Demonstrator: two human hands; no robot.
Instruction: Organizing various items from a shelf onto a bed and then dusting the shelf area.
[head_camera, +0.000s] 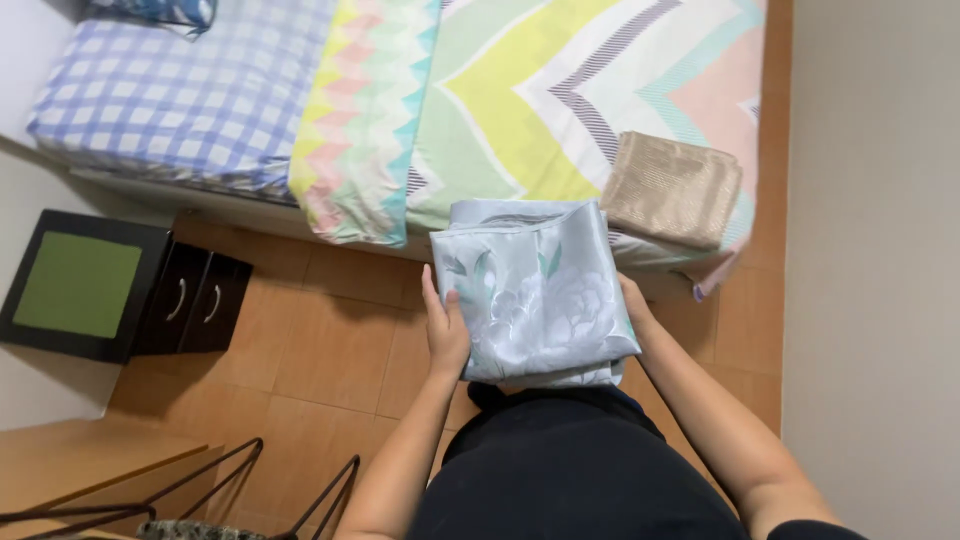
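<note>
- The left hand (446, 335) and right hand (634, 312) each grip a side of a folded pale grey sheet (535, 290) with a flower print; it is held over the foot of the bed (520, 110)
- A folded beige cloth (672, 188) lies on the bed just beside the sheet; a zigzag cover (365, 110) hangs off the edge
- A black nightstand (100, 285) stands well apart on the tiled floor (330, 340); a wall (880, 250) runs close along the right

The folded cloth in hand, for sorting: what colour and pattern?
Folded cloth: pale grey-blue with white flowers, head view.
</note>
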